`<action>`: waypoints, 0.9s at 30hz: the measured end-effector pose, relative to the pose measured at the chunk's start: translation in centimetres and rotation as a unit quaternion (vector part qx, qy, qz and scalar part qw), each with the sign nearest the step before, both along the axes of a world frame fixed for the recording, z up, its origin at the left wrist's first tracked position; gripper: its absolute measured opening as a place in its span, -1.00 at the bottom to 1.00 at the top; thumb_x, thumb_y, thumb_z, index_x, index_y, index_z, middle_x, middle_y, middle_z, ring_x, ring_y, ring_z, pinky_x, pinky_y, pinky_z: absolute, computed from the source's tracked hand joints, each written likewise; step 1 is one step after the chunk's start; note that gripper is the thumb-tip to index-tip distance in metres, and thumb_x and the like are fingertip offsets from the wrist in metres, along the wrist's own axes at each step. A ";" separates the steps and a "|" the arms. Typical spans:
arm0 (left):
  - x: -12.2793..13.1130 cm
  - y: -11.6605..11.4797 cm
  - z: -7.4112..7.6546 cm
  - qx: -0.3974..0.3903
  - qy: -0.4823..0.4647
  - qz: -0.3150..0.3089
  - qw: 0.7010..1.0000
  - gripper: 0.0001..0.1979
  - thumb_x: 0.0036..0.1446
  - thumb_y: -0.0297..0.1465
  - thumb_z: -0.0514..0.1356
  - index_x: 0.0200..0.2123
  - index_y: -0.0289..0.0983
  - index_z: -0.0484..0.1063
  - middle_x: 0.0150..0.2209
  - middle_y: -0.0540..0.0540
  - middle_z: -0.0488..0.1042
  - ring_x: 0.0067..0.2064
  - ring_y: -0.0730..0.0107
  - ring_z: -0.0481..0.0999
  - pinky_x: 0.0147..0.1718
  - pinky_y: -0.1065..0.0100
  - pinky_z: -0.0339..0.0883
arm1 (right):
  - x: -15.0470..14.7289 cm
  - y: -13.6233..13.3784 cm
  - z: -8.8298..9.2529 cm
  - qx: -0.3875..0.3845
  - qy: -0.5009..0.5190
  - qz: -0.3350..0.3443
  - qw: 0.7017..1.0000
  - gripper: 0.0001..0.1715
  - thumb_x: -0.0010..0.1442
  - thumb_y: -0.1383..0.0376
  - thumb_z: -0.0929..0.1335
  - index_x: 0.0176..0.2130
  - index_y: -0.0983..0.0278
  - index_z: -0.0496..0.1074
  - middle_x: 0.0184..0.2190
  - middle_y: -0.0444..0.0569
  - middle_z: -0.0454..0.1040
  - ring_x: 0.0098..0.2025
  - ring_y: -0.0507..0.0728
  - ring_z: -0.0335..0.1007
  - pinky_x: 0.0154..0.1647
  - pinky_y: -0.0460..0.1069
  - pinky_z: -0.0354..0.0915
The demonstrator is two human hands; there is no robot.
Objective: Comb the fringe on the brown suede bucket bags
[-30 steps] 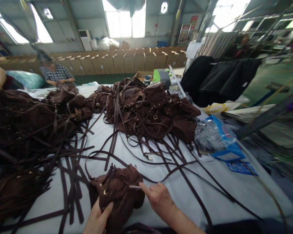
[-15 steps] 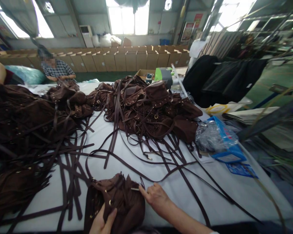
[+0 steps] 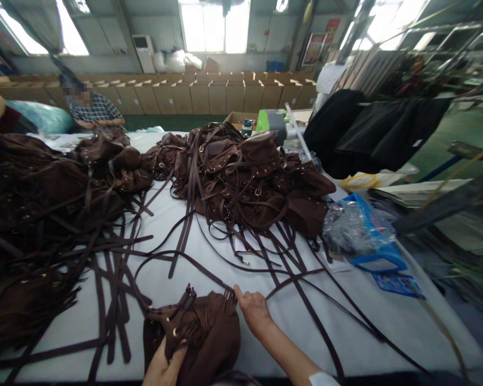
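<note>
A dark brown fringed bag [image 3: 217, 343] with gold eyelets lies at the table's near edge. My left hand [image 3: 165, 364] grips its eyeleted rim, thumb on top, fingers partly hidden inside the opening. A tasselled cord end [image 3: 187, 295] sticks up from the rim. At the bag's right side my right hand [image 3: 254, 311] is closed, its index finger stretched towards the fringe [image 3: 228, 299]. The thin pale stick-like tool seen in it earlier is hardly visible now. Behind the hand, a long brown strap [image 3: 201, 265] curves across the white table.
A heap of similar brown bags [image 3: 241, 177] covers the table's middle back; another pile [image 3: 44, 187] fills the left. Loose straps [image 3: 317, 321] trail rightwards. A blue plastic packet [image 3: 380, 252] lies at the right edge. Beyond the table sit a person in a checked shirt [image 3: 99, 110] and cardboard boxes [image 3: 217, 96].
My right hand has moved slightly up and away from me, and the fringe now stands spread beside its fingertips. The left hand keeps its grip, with the tasselled cord now showing higher on the bag.
</note>
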State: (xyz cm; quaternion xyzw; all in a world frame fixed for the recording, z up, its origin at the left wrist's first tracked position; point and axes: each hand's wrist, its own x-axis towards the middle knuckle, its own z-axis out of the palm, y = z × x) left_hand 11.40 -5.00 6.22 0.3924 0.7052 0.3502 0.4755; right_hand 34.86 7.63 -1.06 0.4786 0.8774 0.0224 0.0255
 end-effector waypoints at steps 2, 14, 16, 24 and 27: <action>-1.6 0.2 -0.8 -0.010 0.036 -0.008 0.999 -0.44 0.12 -0.05 0.04 0.07 -0.28 0.34 0.05 -0.21 0.45 0.21 0.08 0.26 0.22 0.10 0.06 | 0.1 0.1 -0.3 0.013 0.016 0.008 1.000 -0.56 0.15 0.54 0.30 0.02 0.29 0.31 -0.52 -0.08 0.48 -0.47 0.09 0.43 -0.37 -0.03 0.24; 1.6 11.5 0.9 0.063 0.066 -0.173 0.981 -0.46 0.14 -0.17 0.03 0.11 -0.38 0.28 0.01 -0.30 0.46 0.05 0.11 0.42 0.05 0.16 0.27 | -0.3 2.3 0.5 0.072 0.068 0.090 0.991 -0.70 0.25 0.51 0.21 -0.02 0.39 0.30 -0.42 -0.03 0.45 -0.39 0.10 0.41 -0.30 0.00 0.30; 4.3 12.7 -0.9 0.043 0.021 -0.215 0.975 -0.57 0.15 -0.17 -0.01 -0.16 -0.37 0.46 -0.24 -0.22 0.56 -0.16 0.14 0.52 -0.10 0.22 0.36 | -0.8 2.3 0.6 0.075 0.061 0.080 0.992 -0.67 0.23 0.51 0.22 0.00 0.41 0.29 -0.42 -0.02 0.44 -0.40 0.10 0.42 -0.37 -0.03 0.32; 7.0 9.7 -4.7 -0.001 0.050 -0.214 0.976 -0.64 0.19 -0.24 -0.10 -0.26 -0.33 0.39 -0.16 -0.32 0.51 -0.10 0.12 0.47 -0.04 0.21 0.28 | -3.0 0.2 0.1 0.020 0.044 0.021 0.999 -0.53 0.17 0.50 0.28 0.09 0.36 0.26 -0.47 -0.03 0.43 -0.49 0.10 0.45 -0.55 -0.09 0.35; 6.4 8.9 -4.6 -0.021 0.080 -0.213 0.974 -0.66 0.19 -0.24 -0.09 -0.25 -0.30 0.40 -0.14 -0.33 0.51 -0.07 0.08 0.47 0.00 0.18 0.23 | -3.7 -0.4 0.3 -0.009 0.046 0.005 0.999 -0.48 0.17 0.52 0.28 0.12 0.35 0.23 -0.45 -0.01 0.46 -0.48 0.10 0.48 -0.53 -0.10 0.38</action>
